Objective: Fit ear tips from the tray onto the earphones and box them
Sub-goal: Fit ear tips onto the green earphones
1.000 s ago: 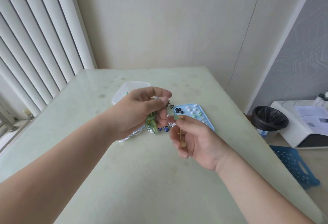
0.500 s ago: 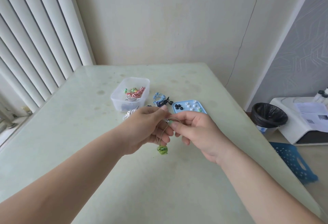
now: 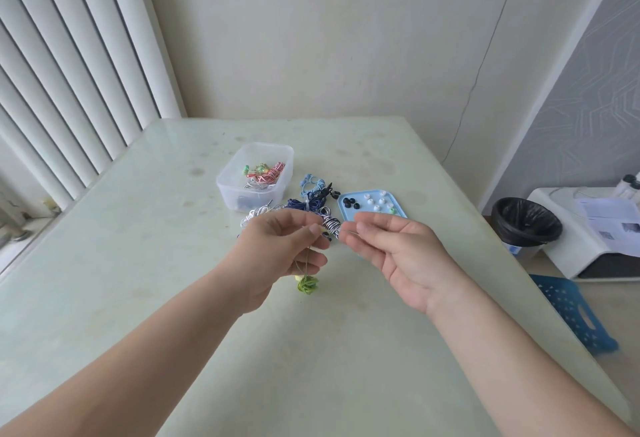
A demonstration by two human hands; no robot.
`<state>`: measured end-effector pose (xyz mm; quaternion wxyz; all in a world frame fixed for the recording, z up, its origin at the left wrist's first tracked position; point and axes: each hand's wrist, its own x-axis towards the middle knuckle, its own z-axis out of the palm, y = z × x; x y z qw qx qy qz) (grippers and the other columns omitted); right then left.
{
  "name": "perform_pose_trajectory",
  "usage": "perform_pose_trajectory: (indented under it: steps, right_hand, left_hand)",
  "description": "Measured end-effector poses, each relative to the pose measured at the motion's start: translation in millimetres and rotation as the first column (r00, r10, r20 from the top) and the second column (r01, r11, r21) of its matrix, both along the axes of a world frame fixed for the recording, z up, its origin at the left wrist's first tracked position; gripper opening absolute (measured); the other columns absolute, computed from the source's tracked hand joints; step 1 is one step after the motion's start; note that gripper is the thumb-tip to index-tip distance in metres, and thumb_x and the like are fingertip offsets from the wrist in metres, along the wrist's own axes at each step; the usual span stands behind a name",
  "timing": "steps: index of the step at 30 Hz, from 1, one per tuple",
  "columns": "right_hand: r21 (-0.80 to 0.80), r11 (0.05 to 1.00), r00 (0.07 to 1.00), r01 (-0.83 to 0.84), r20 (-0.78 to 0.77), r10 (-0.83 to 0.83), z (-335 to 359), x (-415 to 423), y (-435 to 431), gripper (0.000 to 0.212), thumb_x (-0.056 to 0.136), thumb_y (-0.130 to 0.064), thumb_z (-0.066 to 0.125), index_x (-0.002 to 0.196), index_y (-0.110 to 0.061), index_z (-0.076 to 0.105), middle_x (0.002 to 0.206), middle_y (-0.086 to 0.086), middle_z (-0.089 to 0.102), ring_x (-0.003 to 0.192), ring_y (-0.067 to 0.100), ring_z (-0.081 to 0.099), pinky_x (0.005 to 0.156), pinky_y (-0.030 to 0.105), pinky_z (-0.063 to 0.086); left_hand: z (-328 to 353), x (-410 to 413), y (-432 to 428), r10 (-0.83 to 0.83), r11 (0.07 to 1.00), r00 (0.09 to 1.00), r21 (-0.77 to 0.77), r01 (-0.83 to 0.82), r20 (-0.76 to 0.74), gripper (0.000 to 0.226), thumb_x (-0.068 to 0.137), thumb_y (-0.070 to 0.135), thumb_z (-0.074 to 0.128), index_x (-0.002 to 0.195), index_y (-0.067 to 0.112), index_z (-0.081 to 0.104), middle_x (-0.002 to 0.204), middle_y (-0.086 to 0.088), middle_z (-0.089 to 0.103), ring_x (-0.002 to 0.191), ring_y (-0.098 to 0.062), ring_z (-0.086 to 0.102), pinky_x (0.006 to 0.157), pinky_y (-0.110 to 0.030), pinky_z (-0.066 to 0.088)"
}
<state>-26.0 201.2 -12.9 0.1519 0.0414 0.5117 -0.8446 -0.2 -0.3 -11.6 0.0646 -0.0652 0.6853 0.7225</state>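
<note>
Left hand (image 3: 277, 253): thumb and forefinger pinch the thin cord of 1 green earphone (image 3: 307, 285); the other fingers curl loosely under the pinch.

Earphone position: its coiled bundle hangs just below the left fingers, over the table (image 3: 311, 367). Judged reason: holding it high lets the coil hang free, so the bud end can be drawn out.

Axis: the cord runs plumb from the pinch, with the bundle at the bottom. A faint strand seems to lead level from the left fingertips toward the right ones.

Right hand (image 3: 398, 256): palm up, thumb close to forefinger. I cannot tell whether they grip the strand or a bud; it is too small to see.

Tray (image 3: 400, 212): just beyond the right fingertips, with black and white tips (image 3: 375, 199) in it. Probably kept there for a short reach.

Box (image 3: 228, 191): beyond the left fingers, already holding earphones.

Pile (image 3: 304, 203) of spare earphones: between box and tray, past both sets of fingertips.

Step judged: freeing a bud; no tip fitted yet.
</note>
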Motion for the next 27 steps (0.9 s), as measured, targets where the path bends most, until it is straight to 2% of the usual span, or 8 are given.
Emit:
perform_pose_trajectory:
  steps: [3, 7, 11, 14, 17, 21, 25, 27]
  right_hand:
    - [0.134, 0.991, 0.999, -0.022, -0.028, 0.026, 0.0, -2.5, -5.5, 0.015, 0.093, -0.013, 0.07, 0.099, 0.0, 0.069, 0.093, 0.025, 0.076, 0.074, 0.03, 0.075, 0.062, 0.028, 0.061]
    - [0.249, 0.968, 0.996, -0.038, -0.063, 0.056, -2.0, -11.2, -12.1, 0.025, 0.087, -0.034, 0.072, 0.088, -0.01, 0.063, 0.068, 0.014, 0.069, 0.045, 0.018, 0.056, 0.04, 0.025, 0.045]
    - [0.218, 0.969, 0.988, -0.117, -0.069, 0.135, -9.2, -22.5, -18.8, 0.034, 0.08, -0.035, 0.073, 0.095, -0.005, 0.069, 0.076, 0.018, 0.068, 0.054, 0.02, 0.06, 0.047, 0.027, 0.052]
    - [0.184, 0.961, 0.971, -0.208, -0.078, 0.225, -16.5, -31.4, -16.3, 0.021, 0.094, -0.013, 0.066, 0.11, 0.0, 0.07, 0.089, 0.022, 0.068, 0.067, 0.025, 0.067, 0.059, 0.031, 0.059]
    - [0.272, 0.946, 0.968, -0.176, -0.127, 0.217, -20.9, -38.1, -10.4, 0.017, 0.097, 0.0, 0.062, 0.114, 0.0, 0.064, 0.093, 0.022, 0.073, 0.074, 0.03, 0.071, 0.056, 0.031, 0.056]
    - [0.345, 0.935, 0.974, -0.088, -0.167, 0.153, -26.9, -44.8, -5.0, 0.011, 0.091, 0.002, 0.07, 0.101, 0.002, 0.065, 0.091, 0.022, 0.077, 0.08, 0.034, 0.076, 0.053, 0.031, 0.054]
    - [0.463, 0.884, 0.954, 0.06, -0.288, 0.087, -30.9, -48.0, -2.3, 0.007, 0.085, -0.006, 0.08, 0.086, -0.012, 0.078, 0.08, 0.016, 0.076, 0.064, 0.02, 0.066, 0.051, 0.029, 0.045]
    - [0.46, 0.882, 0.947, 0.099, -0.315, 0.058, -32.5, -48.7, -1.6, 0.011, 0.081, -0.006, 0.083, 0.082, -0.016, 0.079, 0.078, 0.014, 0.075, 0.062, 0.019, 0.066, 0.056, 0.028, 0.051]
  left_hand:
    - [-1.4, -1.3, -2.2, 0.088, 0.996, 0.996, 0.006, -0.088, -0.016, 0.013, 0.1, 0.013, 0.066, 0.112, 0.008, 0.069, 0.1, -0.019, 0.078, 0.074, -0.028, 0.074, 0.07, -0.039, 0.063]
    - [-10.0, -8.5, -4.3, 0.19, 0.982, 0.981, -0.01, -0.19, -0.045, 0.015, 0.1, 0.014, 0.067, 0.114, 0.009, 0.066, 0.096, -0.011, 0.08, 0.089, -0.028, 0.078, 0.079, -0.041, 0.064]
    - [-16.5, -14.9, 4.8, 0.159, 0.985, 0.981, -0.054, -0.165, -0.111, 0.01, 0.1, 0.015, 0.068, 0.105, 0.007, 0.07, 0.094, -0.009, 0.081, 0.092, -0.024, 0.078, 0.089, -0.046, 0.062]
    - [-20.9, -22.9, 14.8, 0.165, 0.983, 0.971, -0.053, -0.176, -0.174, 0.01, 0.099, 0.013, 0.068, 0.105, 0.006, 0.072, 0.091, -0.013, 0.079, 0.086, -0.029, 0.076, 0.092, -0.053, 0.06]
    - [-27.6, -33.0, 24.2, 0.165, 0.984, 0.966, -0.037, -0.175, -0.198, 0.008, 0.099, 0.016, 0.069, 0.103, 0.01, 0.073, 0.086, -0.011, 0.077, 0.082, -0.026, 0.072, 0.094, -0.055, 0.059]
    - [-34.6, -42.1, 37.9, 0.177, 0.983, 0.962, -0.019, -0.185, -0.209, 0.006, 0.099, 0.015, 0.068, 0.1, 0.01, 0.071, 0.086, -0.01, 0.076, 0.081, -0.024, 0.075, 0.084, -0.045, 0.063]
    - [-38.8, -43.7, 46.9, 0.146, 0.989, 0.963, 0.021, -0.145, -0.224, 0.007, 0.101, 0.011, 0.064, 0.102, 0.005, 0.067, 0.089, -0.01, 0.075, 0.081, -0.024, 0.075, 0.079, -0.039, 0.064]
    - [-41.0, -43.5, 49.3, 0.139, 0.99, 0.97, 0.065, -0.128, -0.197, 0.01, 0.102, 0.01, 0.062, 0.106, 0.002, 0.064, 0.089, -0.011, 0.075, 0.081, -0.026, 0.074, 0.076, -0.039, 0.064]
